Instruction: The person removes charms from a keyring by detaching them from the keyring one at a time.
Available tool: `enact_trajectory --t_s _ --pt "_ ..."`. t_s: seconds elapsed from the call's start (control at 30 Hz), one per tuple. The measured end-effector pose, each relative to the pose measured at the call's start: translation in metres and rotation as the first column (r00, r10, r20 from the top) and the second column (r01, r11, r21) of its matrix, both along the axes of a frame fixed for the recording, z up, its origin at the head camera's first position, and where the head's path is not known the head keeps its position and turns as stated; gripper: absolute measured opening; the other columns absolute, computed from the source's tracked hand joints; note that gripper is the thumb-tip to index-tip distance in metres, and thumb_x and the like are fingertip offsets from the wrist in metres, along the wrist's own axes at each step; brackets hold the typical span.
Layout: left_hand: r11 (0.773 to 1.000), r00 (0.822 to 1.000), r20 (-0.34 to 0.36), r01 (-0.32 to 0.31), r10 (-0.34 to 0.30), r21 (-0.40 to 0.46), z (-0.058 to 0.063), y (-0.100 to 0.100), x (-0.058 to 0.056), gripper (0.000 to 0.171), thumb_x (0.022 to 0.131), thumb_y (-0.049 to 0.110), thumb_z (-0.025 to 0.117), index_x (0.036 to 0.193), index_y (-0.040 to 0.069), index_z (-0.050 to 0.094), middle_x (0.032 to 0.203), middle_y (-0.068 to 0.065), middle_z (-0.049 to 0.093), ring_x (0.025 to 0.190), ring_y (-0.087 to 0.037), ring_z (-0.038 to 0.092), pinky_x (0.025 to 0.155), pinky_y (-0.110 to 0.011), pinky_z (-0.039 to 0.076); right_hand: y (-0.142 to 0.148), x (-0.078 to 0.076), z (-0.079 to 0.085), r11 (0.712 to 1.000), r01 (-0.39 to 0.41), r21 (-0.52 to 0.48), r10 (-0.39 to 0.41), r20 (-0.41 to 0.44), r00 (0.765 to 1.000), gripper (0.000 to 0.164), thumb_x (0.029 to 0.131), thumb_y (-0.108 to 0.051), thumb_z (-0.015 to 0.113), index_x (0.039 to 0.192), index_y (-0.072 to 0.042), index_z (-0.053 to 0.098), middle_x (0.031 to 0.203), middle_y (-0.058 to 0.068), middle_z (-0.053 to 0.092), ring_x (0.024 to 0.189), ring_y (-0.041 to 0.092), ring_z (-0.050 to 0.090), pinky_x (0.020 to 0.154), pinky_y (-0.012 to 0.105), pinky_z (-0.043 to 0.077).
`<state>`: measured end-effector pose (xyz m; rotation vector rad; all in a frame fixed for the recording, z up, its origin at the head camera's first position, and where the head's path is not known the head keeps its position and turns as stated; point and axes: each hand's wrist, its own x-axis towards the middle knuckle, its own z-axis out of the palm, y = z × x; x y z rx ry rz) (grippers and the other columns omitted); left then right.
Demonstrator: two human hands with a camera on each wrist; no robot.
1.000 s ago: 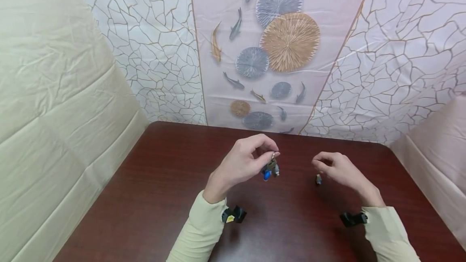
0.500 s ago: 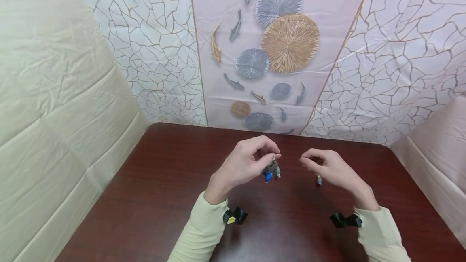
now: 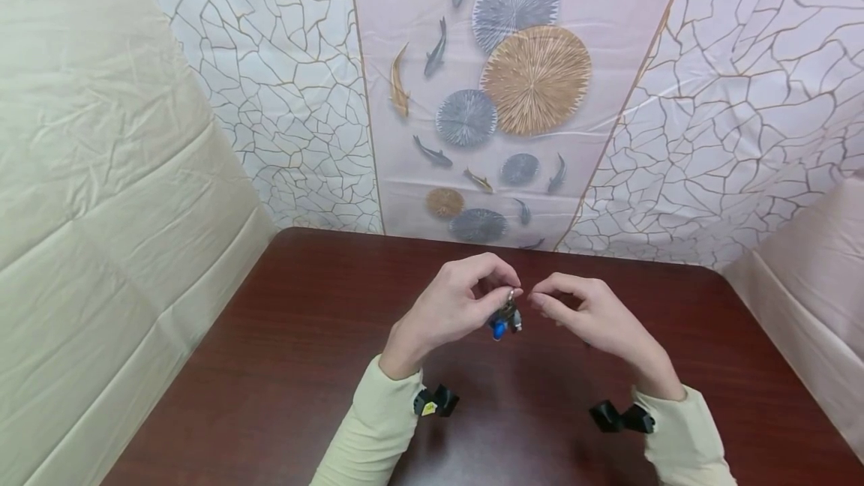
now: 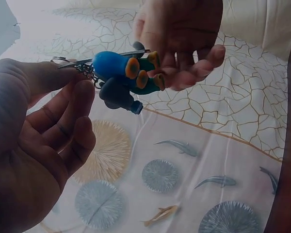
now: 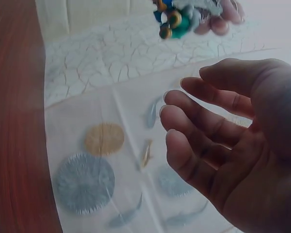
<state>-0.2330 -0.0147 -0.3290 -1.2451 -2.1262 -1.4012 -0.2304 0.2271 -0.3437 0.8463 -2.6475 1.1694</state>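
Observation:
My left hand (image 3: 445, 312) pinches the ring of a keychain (image 3: 499, 328) between thumb and fingertip, over the table. Small rubbery charms hang from it on short chains: a blue piece (image 4: 110, 64) with orange ends, a dark green one and a dark grey one (image 4: 117, 93). A thin metal strip runs alongside them in the left wrist view. Close by on the right is my right hand (image 3: 603, 321), its fingers loosely curved with nothing between them, apart from the charms. A small figure on the table is almost wholly hidden behind the right hand.
A dark reddish-brown table (image 3: 283, 366) lies beneath both hands. Patterned cloth (image 3: 466, 171) with fish and round motifs hangs at its back edge, and plain pale cloth (image 3: 101, 246) covers the left side. Each wrist wears a black camera mount.
The right hand has moved left, away from above the small figure, to beside the keychain, and now covers most of that figure. The left hand and keychain have barely moved.

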Motion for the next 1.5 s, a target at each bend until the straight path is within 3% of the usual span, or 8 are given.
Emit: enact_trajectory --t_s 0.2,0.43,0.67,0.8,0.97,1.17,1.33,1.5 --pt "1.0 0.999 -0.021 0.027 -0.027 0.003 -0.001 0.003 0.001 0.009 0.089 0.005 0.068 0.097 0.009 0.066 0.086 0.0 0.067 0.073 0.002 0.058 0.062 -0.014 0.05 -0.012 -0.002 -0.002 0.99 -0.11 -0.084 0.112 0.025 0.993 0.01 0.097 -0.015 0.061 0.099 -0.021 0.069 0.081 -0.005 0.065 0.063 0.014 0.061 0.059 0.032 0.055" --pt "1.0 0.998 -0.058 0.013 -0.014 -0.015 0.0 0.005 0.002 0.009 0.09 0.005 0.067 0.098 0.009 0.066 0.088 0.0 0.067 0.073 0.001 0.056 0.062 -0.012 0.048 -0.017 0.0 -0.003 0.99 -0.125 -0.071 0.127 0.029 0.991 0.012 0.097 -0.012 0.06 0.095 -0.022 0.066 0.075 -0.006 0.06 0.062 0.017 0.06 0.056 0.027 0.051" --pt "0.999 0.997 -0.082 0.003 -0.006 -0.037 0.001 0.004 0.003 0.01 0.09 0.004 0.066 0.099 0.009 0.066 0.09 -0.001 0.067 0.074 -0.001 0.056 0.064 -0.011 0.047 -0.018 0.002 -0.005 0.983 -0.151 -0.101 0.154 0.027 0.988 0.013 0.097 -0.009 0.059 0.102 -0.018 0.066 0.072 -0.003 0.062 0.063 0.014 0.061 0.059 0.027 0.051" --pt "0.999 0.996 -0.091 -0.001 -0.003 -0.042 0.001 0.004 0.004 0.01 0.09 0.004 0.067 0.099 0.008 0.066 0.091 -0.001 0.068 0.075 -0.001 0.057 0.065 -0.011 0.047 -0.017 0.003 -0.006 0.972 -0.197 -0.132 0.201 0.017 0.98 0.017 0.096 -0.004 0.058 0.105 -0.016 0.066 0.07 0.002 0.062 0.063 0.011 0.06 0.059 0.026 0.05" --pt "0.999 0.995 -0.099 -0.009 0.004 -0.044 0.001 0.004 0.004 0.011 0.089 0.003 0.067 0.098 0.009 0.066 0.091 -0.001 0.068 0.076 -0.001 0.058 0.068 -0.01 0.048 -0.016 0.005 -0.007 0.951 -0.254 -0.174 0.26 0.011 0.966 0.023 0.094 0.001 0.058 0.109 -0.014 0.066 0.079 0.001 0.063 0.066 0.013 0.062 0.062 0.028 0.054" --pt "0.997 0.989 -0.15 -0.028 0.018 -0.065 0.002 0.003 0.004 0.008 0.09 0.005 0.067 0.097 0.009 0.066 0.091 0.0 0.068 0.077 -0.002 0.058 0.071 -0.011 0.048 -0.018 0.007 -0.007 0.95 -0.253 -0.184 0.26 0.017 0.965 0.023 0.091 0.003 0.062 0.106 -0.014 0.065 0.098 -0.001 0.066 0.08 0.008 0.065 0.066 0.029 0.057" --pt "0.998 0.988 -0.155 -0.026 0.015 -0.063 0.001 0.003 0.004 0.008 0.091 0.005 0.066 0.097 0.01 0.066 0.091 0.001 0.067 0.079 -0.002 0.058 0.072 -0.01 0.048 -0.023 0.01 -0.006 0.944 -0.255 -0.21 0.264 0.014 0.964 0.023 0.088 0.005 0.065 0.096 -0.015 0.059 0.092 -0.001 0.065 0.081 0.007 0.064 0.071 0.025 0.053" --pt "0.998 0.986 -0.166 -0.026 0.016 -0.057 0.002 0.001 0.003 0.006 0.091 0.006 0.067 0.096 0.009 0.066 0.091 0.001 0.067 0.079 -0.002 0.057 0.072 -0.009 0.047 -0.025 0.012 -0.003 0.943 -0.244 -0.225 0.256 0.026 0.966 0.021 0.089 0.005 0.063 0.093 -0.013 0.054 0.086 0.001 0.063 0.071 0.011 0.063 0.063 0.028 0.054"
